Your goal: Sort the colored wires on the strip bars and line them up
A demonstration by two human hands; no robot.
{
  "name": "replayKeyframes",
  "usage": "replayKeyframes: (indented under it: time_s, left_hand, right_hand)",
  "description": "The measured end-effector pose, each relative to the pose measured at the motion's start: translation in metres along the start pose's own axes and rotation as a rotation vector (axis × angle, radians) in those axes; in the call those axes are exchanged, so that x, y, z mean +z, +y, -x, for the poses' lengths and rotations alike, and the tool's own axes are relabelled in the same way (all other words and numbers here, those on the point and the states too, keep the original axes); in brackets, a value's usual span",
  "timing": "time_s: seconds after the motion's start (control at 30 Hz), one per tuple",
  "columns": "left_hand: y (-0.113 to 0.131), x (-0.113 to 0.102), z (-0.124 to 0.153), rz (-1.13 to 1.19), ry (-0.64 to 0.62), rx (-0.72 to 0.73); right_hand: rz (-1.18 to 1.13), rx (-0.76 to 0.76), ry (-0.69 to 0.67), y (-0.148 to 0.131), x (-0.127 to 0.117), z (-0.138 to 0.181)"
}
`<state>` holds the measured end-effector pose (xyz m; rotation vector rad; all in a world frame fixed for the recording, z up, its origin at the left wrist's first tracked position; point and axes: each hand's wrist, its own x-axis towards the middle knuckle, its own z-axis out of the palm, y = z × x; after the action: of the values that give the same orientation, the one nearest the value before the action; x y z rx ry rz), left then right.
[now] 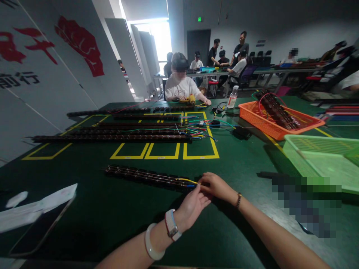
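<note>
A long dark strip of terminal blocks [146,176] lies across the green table in front of me. A yellow wire [187,181] runs along its right end. My left hand [192,207] reaches up to that end, fingers pressed together at the wire. My right hand [217,186] comes in from the right and pinches the same spot, its fingers closed at the wire's tip. A watch and a pale bangle sit on my left wrist, a beaded bracelet on my right.
Several longer dark strips [112,137] with coloured wires lie beyond, over yellow floor-tape boxes. An orange basket [269,125] of strips and a green basket [322,160] stand at the right. A phone [39,229] and papers [36,207] lie at the left. A person [181,86] sits across the table.
</note>
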<state>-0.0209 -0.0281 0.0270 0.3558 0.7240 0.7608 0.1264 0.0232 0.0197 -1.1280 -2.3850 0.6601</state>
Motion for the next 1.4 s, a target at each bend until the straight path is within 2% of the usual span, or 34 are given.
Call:
replayKeyframes:
  time_s: [0.17,0.27,0.37,0.53,0.67,0.83,0.97,1.1,1.23,1.4]
  left_hand:
    - [0.007,-0.002,-0.009,0.008,-0.015,0.044]
    - [0.009,-0.003,-0.014,0.030,0.014,0.082]
    - [0.010,-0.005,-0.017,0.091,0.031,0.107]
    - [0.009,-0.014,-0.019,0.215,0.054,0.147]
    - [0.008,-0.020,-0.020,0.255,0.055,0.179]
    - [0.010,-0.021,-0.019,0.255,0.051,0.213]
    - [0.012,-0.020,-0.018,0.212,-0.007,0.236]
    - [0.016,-0.023,-0.017,0.131,-0.068,0.224]
    - [0.020,-0.024,-0.015,0.061,-0.104,0.182]
    - [0.021,-0.024,-0.014,0.050,-0.094,0.157]
  right_hand:
    - [0.028,0.029,0.127,-0.005,0.005,-0.005]
    - [0.197,0.023,0.205,-0.006,0.011,-0.007]
    - [0.398,-0.059,0.270,-0.005,0.018,-0.006]
    - [0.636,-0.296,0.264,-0.005,0.022,-0.002]
    - [0.734,-0.328,0.229,-0.011,0.026,0.000]
    - [0.703,-0.279,0.141,-0.019,0.029,0.003]
    - [0.632,-0.280,0.119,-0.018,0.016,0.010]
    - [0.543,-0.304,0.181,-0.008,-0.006,0.019]
    - [0.476,-0.241,0.267,0.003,-0.017,0.025]
    - [0.494,-0.118,0.154,0.006,-0.015,0.024]
